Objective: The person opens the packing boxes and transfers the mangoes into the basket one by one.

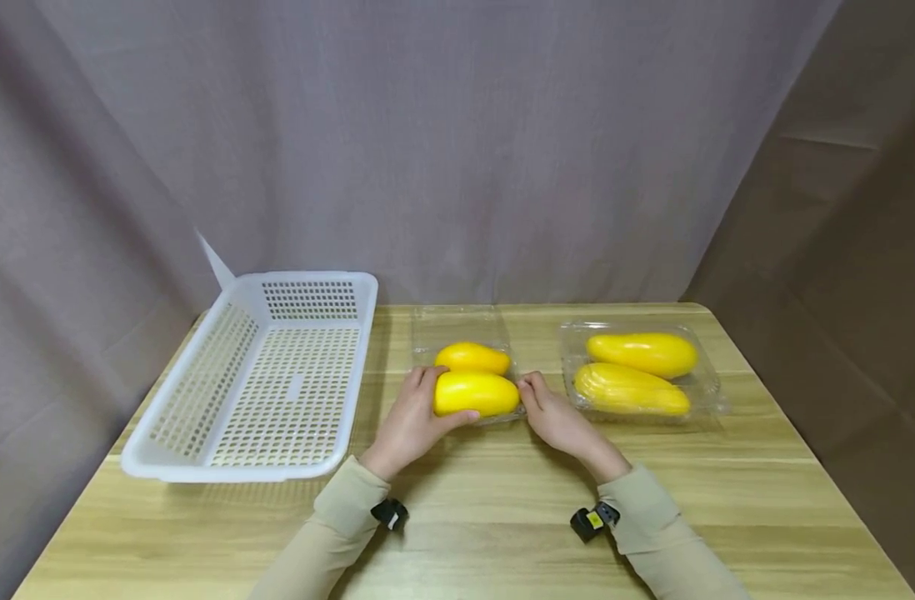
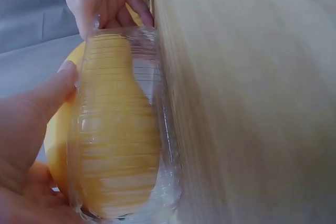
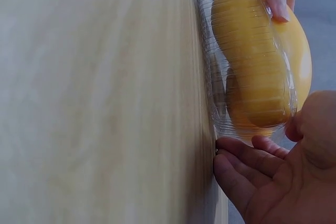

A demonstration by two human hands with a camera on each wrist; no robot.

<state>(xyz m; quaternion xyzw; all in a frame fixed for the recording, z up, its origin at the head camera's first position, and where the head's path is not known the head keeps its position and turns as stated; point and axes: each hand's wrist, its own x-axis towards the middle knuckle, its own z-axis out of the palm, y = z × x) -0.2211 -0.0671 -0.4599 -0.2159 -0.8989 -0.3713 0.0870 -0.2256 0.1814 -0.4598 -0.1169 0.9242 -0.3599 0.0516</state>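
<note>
My left hand (image 1: pixel 414 417) grips the left end of a smooth yellow papaya-like fruit (image 1: pixel 476 394), thumb along its near side. The fruit bulges above the rim of a clear ribbed plastic box (image 3: pixel 210 77); yellow also shows through the box wall. Behind it in the same box lies another yellow fruit (image 1: pixel 472 357). The box's clear lid (image 1: pixel 457 327) is folded back toward the curtain. My right hand (image 1: pixel 558 422) holds the right end of the box, its thumb at the rim and fingers curled low against the end wall in the right wrist view.
To the left stands a white perforated plastic basket (image 1: pixel 364 350). At right, a second clear box (image 1: pixel 708 379) contains two yellow fruits (image 1: pixel 642 354). The wooden table (image 1: pixel 495 525) meets a grey curtain (image 1: pixel 457 150) at its back edge.
</note>
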